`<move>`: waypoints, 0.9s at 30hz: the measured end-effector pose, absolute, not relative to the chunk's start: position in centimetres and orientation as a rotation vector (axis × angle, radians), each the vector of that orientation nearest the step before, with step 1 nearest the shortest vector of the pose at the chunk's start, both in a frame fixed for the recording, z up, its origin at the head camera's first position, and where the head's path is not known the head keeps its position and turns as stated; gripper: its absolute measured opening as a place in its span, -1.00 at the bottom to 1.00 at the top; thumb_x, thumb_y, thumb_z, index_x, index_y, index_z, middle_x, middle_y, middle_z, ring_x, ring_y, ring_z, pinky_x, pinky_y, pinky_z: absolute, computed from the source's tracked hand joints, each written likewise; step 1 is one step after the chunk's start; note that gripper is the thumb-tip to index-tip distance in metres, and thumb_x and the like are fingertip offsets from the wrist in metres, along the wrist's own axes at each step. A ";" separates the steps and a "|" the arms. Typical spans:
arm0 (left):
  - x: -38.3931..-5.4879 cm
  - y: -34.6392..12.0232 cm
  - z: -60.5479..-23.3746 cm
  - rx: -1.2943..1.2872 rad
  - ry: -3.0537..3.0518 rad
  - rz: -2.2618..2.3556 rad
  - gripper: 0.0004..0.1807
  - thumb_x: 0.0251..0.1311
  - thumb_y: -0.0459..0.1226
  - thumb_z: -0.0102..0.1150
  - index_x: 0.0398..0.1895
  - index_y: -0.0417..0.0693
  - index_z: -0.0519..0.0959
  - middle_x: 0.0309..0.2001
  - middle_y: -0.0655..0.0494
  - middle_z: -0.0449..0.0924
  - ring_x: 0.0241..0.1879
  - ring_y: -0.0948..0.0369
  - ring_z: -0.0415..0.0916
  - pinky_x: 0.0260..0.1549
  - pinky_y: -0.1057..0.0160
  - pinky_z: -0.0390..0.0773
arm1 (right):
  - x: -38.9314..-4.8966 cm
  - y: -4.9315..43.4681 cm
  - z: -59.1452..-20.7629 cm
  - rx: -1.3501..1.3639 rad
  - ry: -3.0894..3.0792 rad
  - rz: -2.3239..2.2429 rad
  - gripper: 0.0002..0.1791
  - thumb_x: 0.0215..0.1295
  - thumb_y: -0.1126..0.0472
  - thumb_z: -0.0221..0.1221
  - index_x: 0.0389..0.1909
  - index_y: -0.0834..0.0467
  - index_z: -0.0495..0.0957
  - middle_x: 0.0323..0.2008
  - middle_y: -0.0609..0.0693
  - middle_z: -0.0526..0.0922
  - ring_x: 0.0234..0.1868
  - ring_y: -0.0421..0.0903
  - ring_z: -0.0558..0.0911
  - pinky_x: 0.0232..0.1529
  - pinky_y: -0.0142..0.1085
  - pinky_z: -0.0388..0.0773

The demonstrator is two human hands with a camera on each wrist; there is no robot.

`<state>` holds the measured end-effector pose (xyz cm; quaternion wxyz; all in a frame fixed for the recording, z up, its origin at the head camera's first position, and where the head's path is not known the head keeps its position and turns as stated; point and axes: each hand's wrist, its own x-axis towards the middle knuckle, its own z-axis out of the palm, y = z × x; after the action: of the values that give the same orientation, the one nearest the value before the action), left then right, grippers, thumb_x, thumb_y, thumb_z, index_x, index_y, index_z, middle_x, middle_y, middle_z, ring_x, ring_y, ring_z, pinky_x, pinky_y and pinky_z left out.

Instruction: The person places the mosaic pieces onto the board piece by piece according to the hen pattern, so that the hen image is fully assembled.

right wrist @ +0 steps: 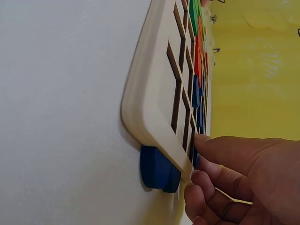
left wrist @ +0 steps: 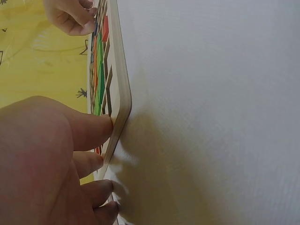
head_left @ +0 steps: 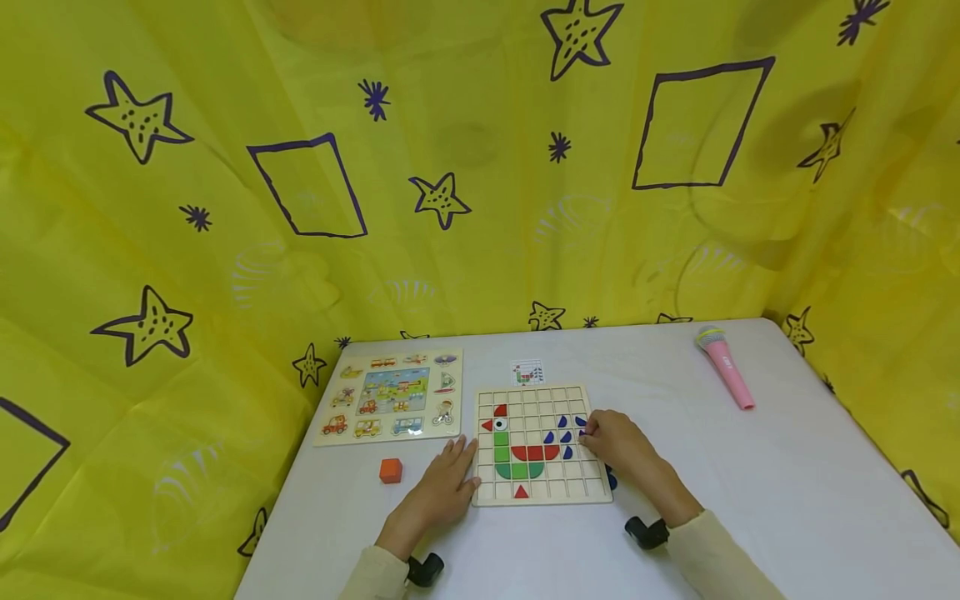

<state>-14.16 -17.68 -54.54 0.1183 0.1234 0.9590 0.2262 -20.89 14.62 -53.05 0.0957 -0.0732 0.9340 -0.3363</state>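
Note:
A wooden grid board [head_left: 551,492] lies on the white table, its cells partly filled with coloured pieces forming a bird. Red and green pieces make up the body, and several blue pieces [head_left: 563,422] sit toward the right side. My left hand [head_left: 442,487] rests at the board's left edge with fingers extended; its thumb [left wrist: 93,131] touches the rim. At the right columns, my right hand [head_left: 626,446] pinches a small blue piece [right wrist: 196,160] against a cell, mostly covered by the fingertips. Loose blue pieces [right wrist: 157,168] lie beside the board's right edge.
Behind the board is a small picture card [head_left: 527,372] showing a similar bird. A vehicle picture puzzle [head_left: 322,435] lies at the left, with an orange cube [head_left: 391,471] in front. A pink microphone [head_left: 731,375] lies far right. Yellow curtains [head_left: 480,267] surround the table.

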 end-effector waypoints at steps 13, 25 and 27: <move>-14.2 -17.7 -54.7 0.351 2.794 0.679 -0.27 0.58 -0.08 0.04 0.69 -0.09 0.13 0.69 -0.14 0.03 0.69 -0.16 -0.11 0.60 -0.28 0.04 | -20.5 15.5 -52.1 -0.219 2.753 -1.008 -0.86 0.39 0.25 0.35 -0.21 0.22 0.60 -0.35 0.03 0.56 -0.32 -0.04 0.51 -0.34 -0.24 0.46; -14.0 -17.7 -54.5 0.347 2.795 0.691 -0.27 0.57 -0.10 0.06 0.68 -0.10 0.15 0.69 -0.15 0.04 0.69 -0.16 -0.10 0.60 -0.27 0.04 | -20.4 18.2 -51.4 -0.254 2.733 -0.915 -0.83 0.35 0.21 0.37 -0.26 0.23 0.61 -0.36 0.02 0.59 -0.28 -0.03 0.53 -0.24 -0.16 0.54; -14.0 -17.8 -54.5 0.343 2.792 0.690 -0.27 0.57 -0.09 0.05 0.69 -0.09 0.14 0.69 -0.14 0.04 0.69 -0.15 -0.11 0.60 -0.26 0.04 | -20.2 18.5 -51.5 -0.252 2.700 -0.890 -0.79 0.33 0.18 0.40 -0.30 0.21 0.59 -0.38 0.00 0.57 -0.28 -0.04 0.52 -0.26 -0.18 0.50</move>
<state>-13.97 -17.75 -54.49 0.1223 0.1177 0.9567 0.2366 -20.22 18.47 -51.54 0.1432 -0.0874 0.9363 -0.3086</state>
